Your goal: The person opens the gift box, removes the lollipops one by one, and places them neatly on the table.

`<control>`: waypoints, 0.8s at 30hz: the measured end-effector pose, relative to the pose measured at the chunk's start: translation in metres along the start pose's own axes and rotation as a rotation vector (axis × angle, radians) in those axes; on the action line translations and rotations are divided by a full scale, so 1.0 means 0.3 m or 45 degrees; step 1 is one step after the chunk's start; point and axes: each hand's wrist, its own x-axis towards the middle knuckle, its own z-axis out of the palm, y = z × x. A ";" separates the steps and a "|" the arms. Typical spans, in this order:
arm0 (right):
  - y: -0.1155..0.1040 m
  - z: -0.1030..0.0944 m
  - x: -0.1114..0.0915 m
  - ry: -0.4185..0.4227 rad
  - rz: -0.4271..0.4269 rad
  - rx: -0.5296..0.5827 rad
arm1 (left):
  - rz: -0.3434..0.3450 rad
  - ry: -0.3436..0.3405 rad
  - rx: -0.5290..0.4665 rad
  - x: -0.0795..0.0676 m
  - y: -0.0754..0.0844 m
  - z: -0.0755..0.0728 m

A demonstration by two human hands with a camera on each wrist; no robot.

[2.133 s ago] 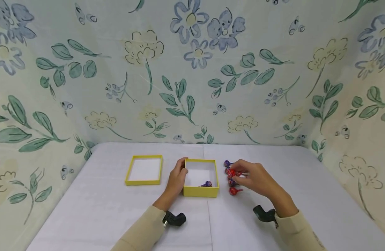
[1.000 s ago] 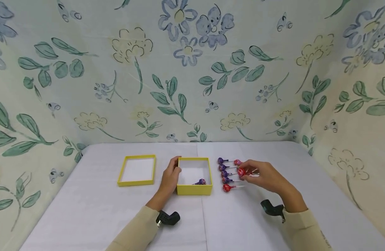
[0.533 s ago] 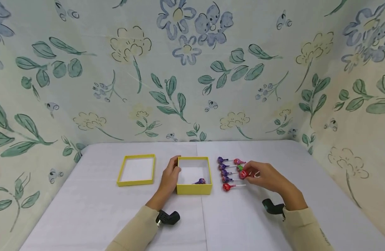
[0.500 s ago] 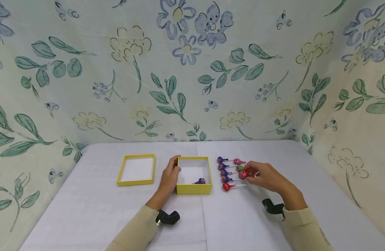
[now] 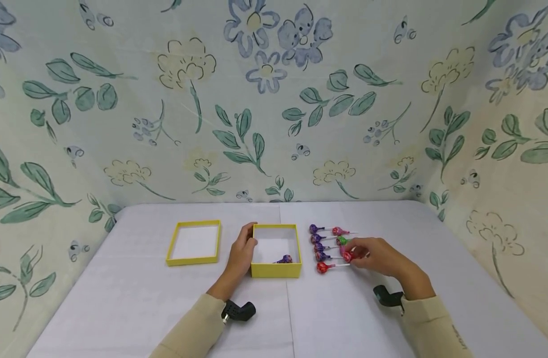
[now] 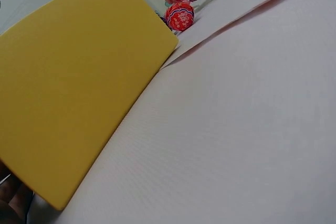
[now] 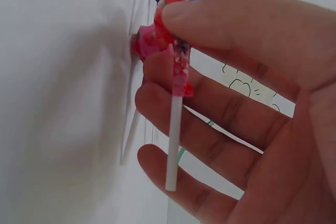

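Observation:
My left hand (image 5: pixel 242 252) grips the left wall of a yellow box (image 5: pixel 275 271) with a white inside. One purple-wrapped lollipop (image 5: pixel 284 259) lies in the box. Thumb and forefinger of my right hand (image 5: pixel 375 256) pinch a red lollipop (image 7: pixel 181 61) near its head, the white stick hanging down across the other fingers in the right wrist view. Next to that hand are a green lollipop (image 5: pixel 342 240) and, partly covered, a pink one (image 7: pixel 149 43). Several purple lollipops (image 5: pixel 319 247) lie in a column to the left, a red lollipop (image 5: pixel 323 267) nearest me.
A shallow yellow-rimmed lid (image 5: pixel 193 261) lies inside-up left of the box. Another pink lollipop (image 5: pixel 338 231) lies at the back of the right column. A white cloth (image 5: pixel 144 293) covers the table, and a floral curtain (image 5: pixel 274 124) hangs behind it.
My right hand has drawn right from over the purple column, then shifted slightly toward me with the red lollipop, uncovering the pink and green ones. My left hand stays on the box.

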 end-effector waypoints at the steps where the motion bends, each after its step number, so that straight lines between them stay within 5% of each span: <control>1: 0.000 0.001 0.000 -0.002 0.001 -0.002 | 0.000 0.000 0.000 0.000 0.000 0.000; 24: 0.008 0.025 0.009 -0.033 0.078 -0.045 | 0.009 0.000 0.017 -0.004 -0.003 0.003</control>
